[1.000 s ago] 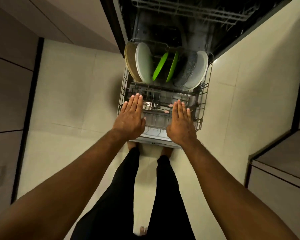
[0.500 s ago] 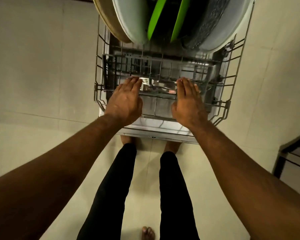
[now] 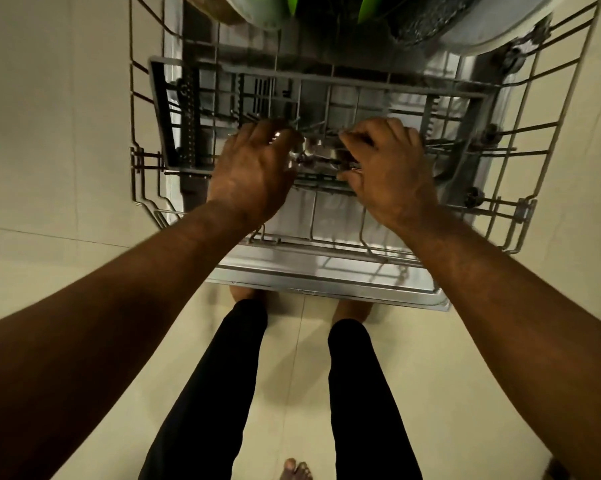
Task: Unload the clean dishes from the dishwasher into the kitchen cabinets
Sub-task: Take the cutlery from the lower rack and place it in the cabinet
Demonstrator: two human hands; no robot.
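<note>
standing barefoot in black trousers [image 3: 216,393] on the pale floor [image 3: 49,133], toes just at the edge of the lowered dishwasher door [image 3: 327,275]. leaning in much closer than a second ago, both arms stretched over that door into the pulled-out lower rack [image 3: 548,140].

half a second back: held flat above the rack, fingers straight, gripping nothing. now dropped into the grey cutlery basket [image 3: 327,79] and curled. left hand [image 3: 254,171]: bent down over the shiny ends of the cutlery [image 3: 318,155] and wrapped round them, as far as the blur allows. right hand [image 3: 389,171]: thumb and forefinger pinching the handles from the other side, remaining fingers bent alongside. cutlery itself: low in the basket, lying across it between the two hands, touched by both, not yet lifted.

for the task, then: done with the reach and into the first grasp, starting with the cutlery by the look of it. nothing out of the dishwasher so far, so barely begun. next, probably: bunching the pieces together and lifting clear of the basket's dividers without a snag or a dropped fork.

farther on, cut by the top edge: plates on edge at the rack's far end, among them green plates [image 3: 294,3], a speckled dark plate [image 3: 427,19] and a white plate [image 3: 493,26], all untouched.
</note>
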